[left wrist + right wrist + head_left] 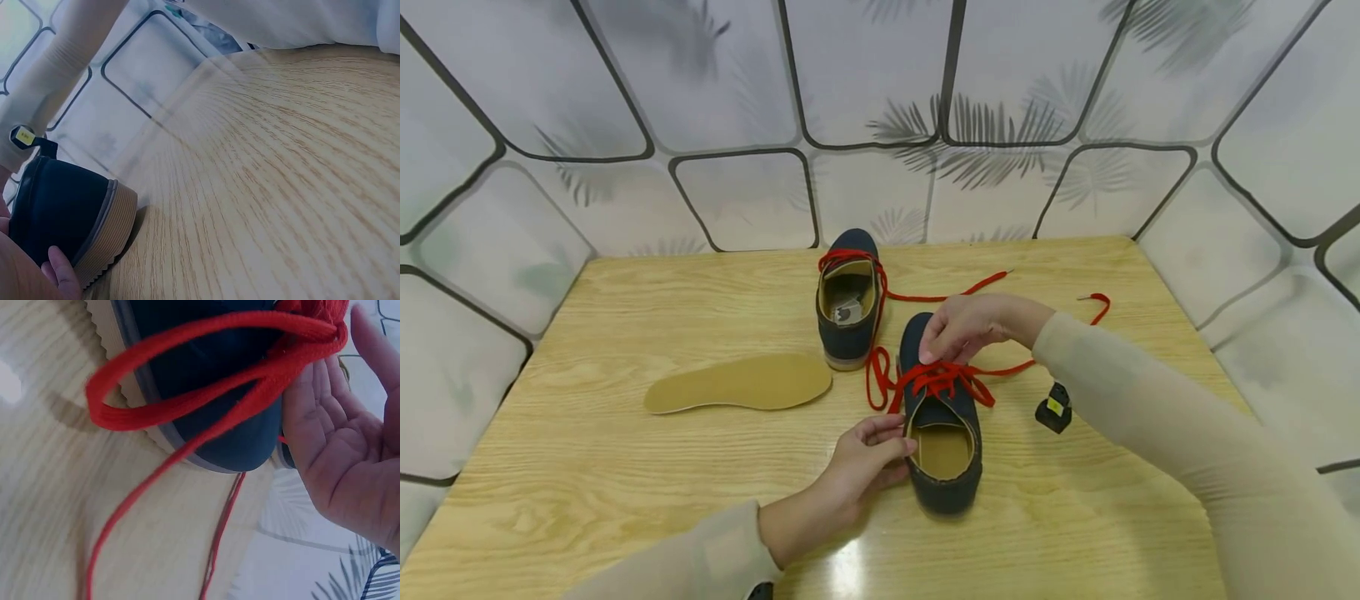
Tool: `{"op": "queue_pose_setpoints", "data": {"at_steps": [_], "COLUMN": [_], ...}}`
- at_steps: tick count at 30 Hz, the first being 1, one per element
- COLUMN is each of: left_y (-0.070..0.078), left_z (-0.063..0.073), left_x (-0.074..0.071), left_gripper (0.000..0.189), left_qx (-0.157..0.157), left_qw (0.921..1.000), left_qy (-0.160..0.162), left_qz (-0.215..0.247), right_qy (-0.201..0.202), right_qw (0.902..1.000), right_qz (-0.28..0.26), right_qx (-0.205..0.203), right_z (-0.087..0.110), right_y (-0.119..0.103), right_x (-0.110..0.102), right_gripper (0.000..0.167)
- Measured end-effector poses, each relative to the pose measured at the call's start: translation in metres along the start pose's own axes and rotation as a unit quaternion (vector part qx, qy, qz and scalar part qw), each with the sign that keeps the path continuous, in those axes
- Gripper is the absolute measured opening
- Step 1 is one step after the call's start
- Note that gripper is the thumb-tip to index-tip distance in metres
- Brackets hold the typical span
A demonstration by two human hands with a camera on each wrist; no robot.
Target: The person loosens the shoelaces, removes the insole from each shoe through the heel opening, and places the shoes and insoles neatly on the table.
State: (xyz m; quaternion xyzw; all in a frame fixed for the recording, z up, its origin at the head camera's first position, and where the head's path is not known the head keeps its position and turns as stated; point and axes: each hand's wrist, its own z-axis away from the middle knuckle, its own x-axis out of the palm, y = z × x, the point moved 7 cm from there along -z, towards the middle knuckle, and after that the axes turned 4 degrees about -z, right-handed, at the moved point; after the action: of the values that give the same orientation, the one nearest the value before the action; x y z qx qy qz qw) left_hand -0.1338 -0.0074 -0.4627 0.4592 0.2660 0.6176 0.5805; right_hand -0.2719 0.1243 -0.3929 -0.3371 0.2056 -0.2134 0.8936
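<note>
A navy canvas shoe (pixel 946 498) with red laces (pixel 942 379) stands on the table, its toe pointing away. My left hand (pixel 868 458) grips the shoe's left side near the heel, thumb over the collar edge and fingers along the outside. My right hand (pixel 958 329) reaches over the toe and pinches the laces at the front of the lacing; its fingertips are partly hidden. A lace loop (pixel 181 415) hangs out from the knot in the right wrist view. In the left wrist view, the heel (pixel 59 206) shows its ribbed tan sole.
A second navy shoe (pixel 847 340) with red laces stands farther back, its lace trailing right across the table (pixel 625 500). To its left lies a tan insole (pixel 741 383). A patterned pale wall (pixel 872 196) borders the table's back and sides.
</note>
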Motion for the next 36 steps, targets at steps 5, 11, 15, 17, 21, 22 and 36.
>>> {"op": "queue_pose_setpoints", "data": {"at_steps": [5,11,15,17,21,22,36], "left_y": [0.0,0.0,0.0,0.0,0.0,0.0,-0.001], "left_z": [0.0,0.0,0.0,0.0,0.0,0.0,0.0], "left_x": [-0.001,-0.001,-0.001,0.0,0.001,0.001,0.001], "left_gripper": [0.051,0.051,0.051,0.051,0.051,0.051,0.05], "left_qx": [-0.005,-0.005,0.0,0.003,0.004,0.003,0.0], "left_qw": [1.0,1.0,1.0,1.0,1.0,1.0,1.0], "left_qy": [0.001,0.001,0.0,-0.001,-0.003,-0.003,-0.003], "left_qz": [-0.002,-0.003,-0.003,-0.002,-0.001,-0.001,-0.002], "right_qy": [-0.017,-0.02,-0.009,0.009,0.056,0.07,0.179], "right_qw": [0.9984,0.998,0.9998,0.9977,0.9768,0.9679,0.8945], "right_qz": [0.044,0.048,-0.01,-0.067,-0.203,-0.236,-0.382], "right_qx": [0.032,0.036,0.015,0.002,-0.038,-0.05,-0.148], "right_z": [0.001,0.003,0.002,0.002,0.003,0.004,0.022], "right_y": [0.0,-0.001,-0.003,-0.004,-0.008,-0.009,-0.041], "right_x": [0.004,0.003,-0.003,-0.009,-0.026,-0.03,-0.066], "right_gripper": [0.012,0.005,0.003,0.005,0.009,0.011,0.011]}}
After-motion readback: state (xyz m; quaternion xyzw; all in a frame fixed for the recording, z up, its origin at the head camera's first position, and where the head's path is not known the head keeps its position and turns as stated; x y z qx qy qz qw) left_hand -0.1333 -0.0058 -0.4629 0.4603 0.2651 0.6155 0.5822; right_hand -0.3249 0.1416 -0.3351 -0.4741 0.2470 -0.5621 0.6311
